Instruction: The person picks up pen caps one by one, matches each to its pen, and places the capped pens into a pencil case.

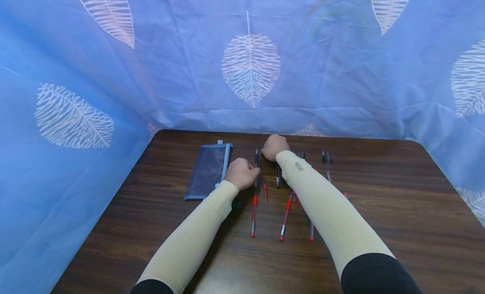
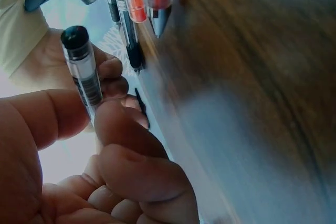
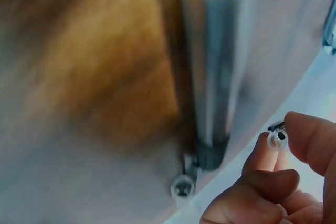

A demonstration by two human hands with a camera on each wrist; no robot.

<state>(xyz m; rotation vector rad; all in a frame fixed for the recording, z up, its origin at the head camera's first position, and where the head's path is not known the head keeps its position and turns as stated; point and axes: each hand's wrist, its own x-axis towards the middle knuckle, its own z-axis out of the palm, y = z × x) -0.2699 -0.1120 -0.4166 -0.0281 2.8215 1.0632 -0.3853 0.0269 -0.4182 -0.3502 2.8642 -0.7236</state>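
Observation:
My left hand (image 1: pixel 242 174) pinches a black gel pen (image 2: pixel 84 69) between thumb and index finger, its black-plugged end showing in the left wrist view. To the right and a little farther off is my right hand (image 1: pixel 275 147). In the right wrist view, thumb and fingertip pinch a small clear pen cap (image 3: pixel 278 139) with a dark clip, its round open end facing the camera. A red pen (image 1: pixel 254 214) lies just in front of the left hand, with small red caps (image 1: pixel 266 193) beside it. Behind the left wrist is a blue mesh zip pouch (image 1: pixel 206 169).
Another red pen (image 1: pixel 286 216) lies in the middle of the brown wooden table (image 1: pixel 398 193). A black pen (image 1: pixel 278 178) is near the right forearm, and a further one (image 1: pixel 326 163) lies beyond it. The right sleeve partly hides more pens. Blue leaf-print cloth (image 1: pixel 322 66) hangs behind.

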